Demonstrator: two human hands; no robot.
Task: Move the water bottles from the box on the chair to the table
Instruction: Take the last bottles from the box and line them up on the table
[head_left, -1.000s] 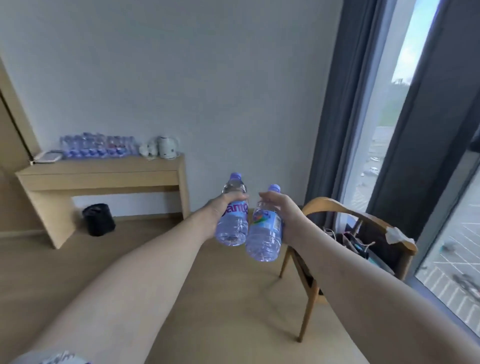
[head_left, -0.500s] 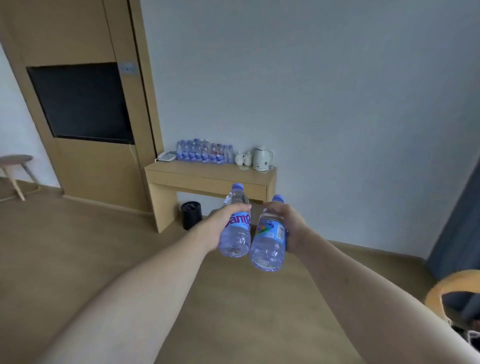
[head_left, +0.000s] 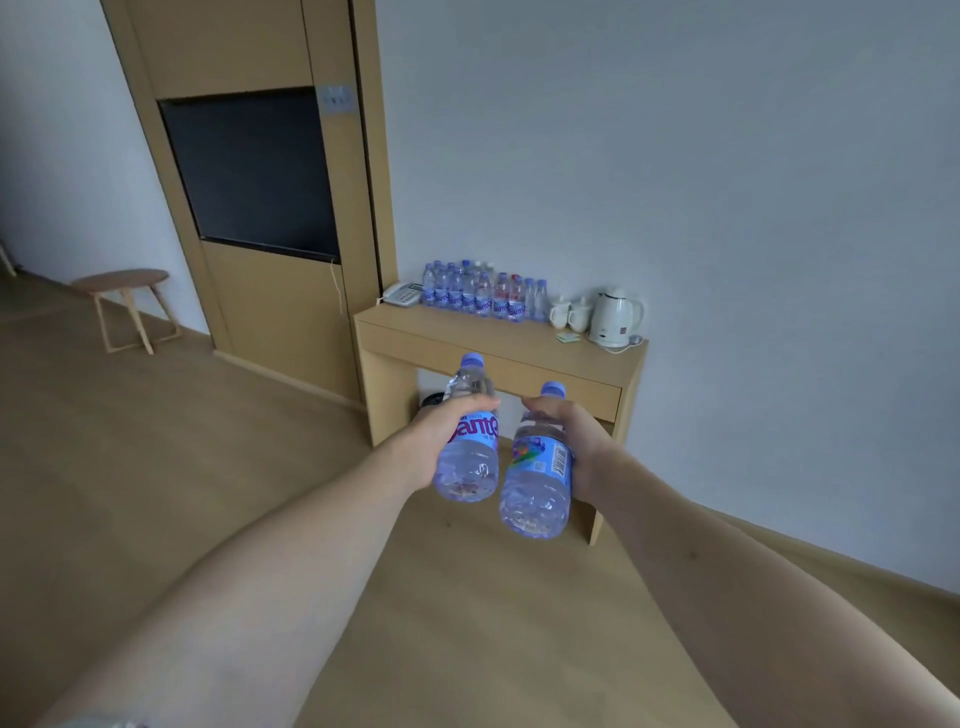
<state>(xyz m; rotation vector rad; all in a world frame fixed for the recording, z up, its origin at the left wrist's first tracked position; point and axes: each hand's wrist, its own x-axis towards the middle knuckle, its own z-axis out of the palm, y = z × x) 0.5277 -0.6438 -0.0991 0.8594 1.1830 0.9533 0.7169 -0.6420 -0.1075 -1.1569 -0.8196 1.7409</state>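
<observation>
- Left hand (head_left: 441, 431) gripping one water bottle (head_left: 469, 447), fingers curled round its label, cap up, held in the air.
- Right hand (head_left: 576, 441) gripping a second bottle (head_left: 537, 478), fingers wrapped behind it, just right of the first.
- Far ahead on the worktop (head_left: 498, 338): a row of bottles (head_left: 483, 296) against the wall, phone (head_left: 402, 295) at left, cups (head_left: 569, 313) and kettle (head_left: 615, 317) at right.
- Stool (head_left: 122, 291) far left on the floor.

Single head-worn wide-angle view, facing forward and down across the floor (head_left: 156, 493), table (head_left: 498, 338) mid-frame at middling range, apparently tilted, forearms entering from the lower corners.
</observation>
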